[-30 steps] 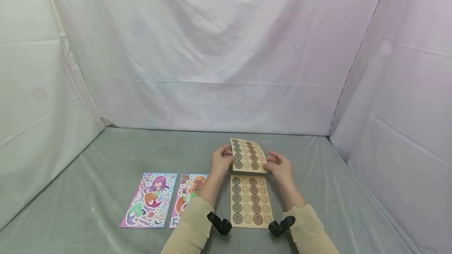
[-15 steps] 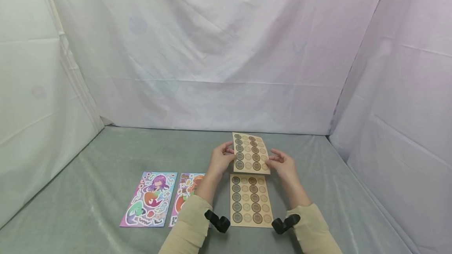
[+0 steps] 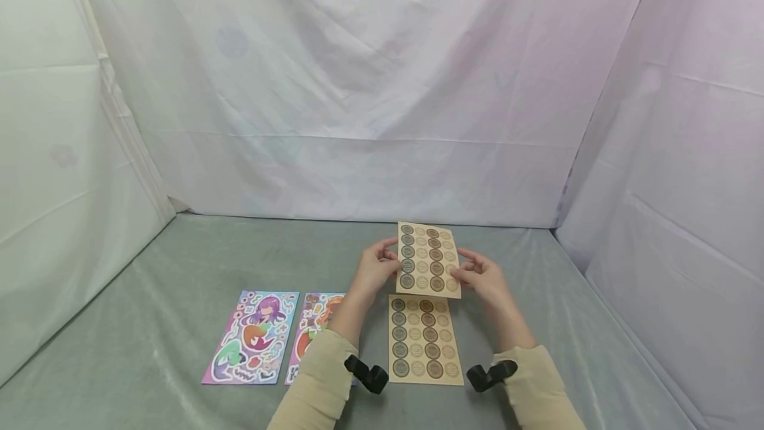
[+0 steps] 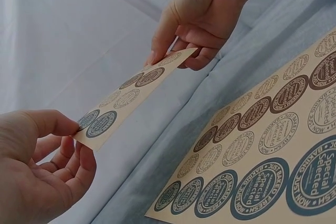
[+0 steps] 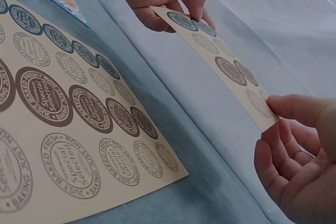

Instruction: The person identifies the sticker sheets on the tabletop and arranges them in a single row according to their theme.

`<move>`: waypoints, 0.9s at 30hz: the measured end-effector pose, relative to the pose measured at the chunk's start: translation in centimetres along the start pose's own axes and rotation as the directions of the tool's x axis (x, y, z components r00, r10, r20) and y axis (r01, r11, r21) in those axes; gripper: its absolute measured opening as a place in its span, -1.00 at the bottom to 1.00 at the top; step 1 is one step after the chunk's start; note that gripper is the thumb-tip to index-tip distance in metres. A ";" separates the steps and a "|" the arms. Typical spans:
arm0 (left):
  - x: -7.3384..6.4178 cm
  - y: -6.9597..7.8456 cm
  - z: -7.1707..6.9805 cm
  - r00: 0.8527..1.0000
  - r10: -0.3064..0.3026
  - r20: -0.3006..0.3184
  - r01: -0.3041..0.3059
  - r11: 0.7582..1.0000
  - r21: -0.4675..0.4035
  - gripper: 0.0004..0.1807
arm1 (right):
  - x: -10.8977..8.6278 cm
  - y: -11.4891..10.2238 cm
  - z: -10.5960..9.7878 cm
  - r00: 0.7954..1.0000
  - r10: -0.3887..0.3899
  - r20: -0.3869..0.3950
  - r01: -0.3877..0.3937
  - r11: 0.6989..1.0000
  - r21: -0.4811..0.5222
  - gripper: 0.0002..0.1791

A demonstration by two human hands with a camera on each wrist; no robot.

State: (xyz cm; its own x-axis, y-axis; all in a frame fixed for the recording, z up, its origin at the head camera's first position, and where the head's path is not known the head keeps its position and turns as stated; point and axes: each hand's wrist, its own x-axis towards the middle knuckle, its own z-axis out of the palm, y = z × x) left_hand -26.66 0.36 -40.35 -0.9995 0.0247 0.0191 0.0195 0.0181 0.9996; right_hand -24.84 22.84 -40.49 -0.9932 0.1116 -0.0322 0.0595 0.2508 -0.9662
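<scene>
Between both hands a kraft-coloured sticker sheet (image 3: 428, 259) with rows of round labels is held up, tilted, above the table. My left hand (image 3: 374, 272) pinches its left edge, thumb on the printed face and fingers behind, as the left wrist view shows. The right hand (image 3: 482, 277) pinches the opposite edge the same way; its thumb (image 5: 299, 107) lies on the front. Just below the raised sheet, a second matching sticker sheet (image 3: 425, 340) lies flat, its round labels reading "Special Selected" in the wrist views.
Left of the hands lie two colourful mermaid sticker sheets, one whole in view (image 3: 253, 337) and one partly hidden (image 3: 313, 324) by the left forearm. A grey cloth (image 3: 179, 271) covers the table. White curtains (image 3: 370, 85) enclose the back and sides.
The held sticker sheet has risen and shifted slightly to the right, showing more of its face. Both hands moved with it, and the right forearm swung outward. The sheets on the table stayed put.
</scene>
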 end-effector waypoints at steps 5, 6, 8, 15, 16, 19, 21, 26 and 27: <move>-0.1 0.4 -0.1 1.000 -0.004 0.008 0.005 1.000 -0.017 -0.40 | -0.1 -0.2 -0.2 1.000 -0.014 0.023 0.014 1.000 0.001 -0.31; -0.2 0.4 -0.1 1.000 -0.005 0.012 0.005 1.000 -0.023 -0.41 | -0.2 -0.2 -0.3 1.000 -0.014 0.024 0.013 1.000 0.005 -0.31; -0.2 0.5 -0.1 1.000 0.002 0.022 -0.001 0.999 -0.032 -0.41 | -0.2 -0.3 -0.4 1.000 -0.014 0.028 0.014 1.000 0.005 -0.30; -0.5 1.0 0.0 0.998 0.021 0.066 -0.017 0.998 -0.061 -0.41 | -0.5 -0.8 -1.3 0.999 -0.031 0.037 0.031 1.000 0.000 -0.30; -0.6 1.1 0.0 0.997 0.022 0.072 -0.018 0.998 -0.064 -0.41 | -0.5 -0.9 -1.4 0.999 -0.036 0.039 0.036 0.999 -0.003 -0.29; -0.7 1.4 0.0 0.996 0.020 0.089 -0.013 0.997 -0.081 -0.39 | -0.6 -1.1 -1.5 0.998 -0.043 0.045 0.043 0.999 -0.013 -0.28; -1.1 2.0 -0.1 0.995 0.012 0.097 -0.005 0.997 -0.078 -0.39 | -0.6 -1.0 -1.5 0.998 -0.037 0.046 0.038 0.999 -0.016 -0.28; -1.9 2.9 -0.1 0.995 0.009 0.099 -0.001 0.997 -0.074 -0.41 | -0.6 -0.8 -1.4 0.999 -0.033 0.038 0.034 0.999 -0.023 -0.30; -1.9 2.7 -0.1 0.995 0.011 0.095 -0.004 0.997 -0.076 -0.41 | -0.6 -0.8 -1.4 0.999 -0.036 0.039 0.036 0.999 -0.022 -0.30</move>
State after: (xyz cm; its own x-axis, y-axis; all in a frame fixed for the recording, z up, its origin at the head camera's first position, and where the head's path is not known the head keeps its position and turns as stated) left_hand -24.73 0.28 -37.67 -0.9924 0.1199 0.0285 0.0216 -0.0583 0.9981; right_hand -24.11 23.93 -39.32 -0.9978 0.0651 -0.0077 0.0254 0.2762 -0.9608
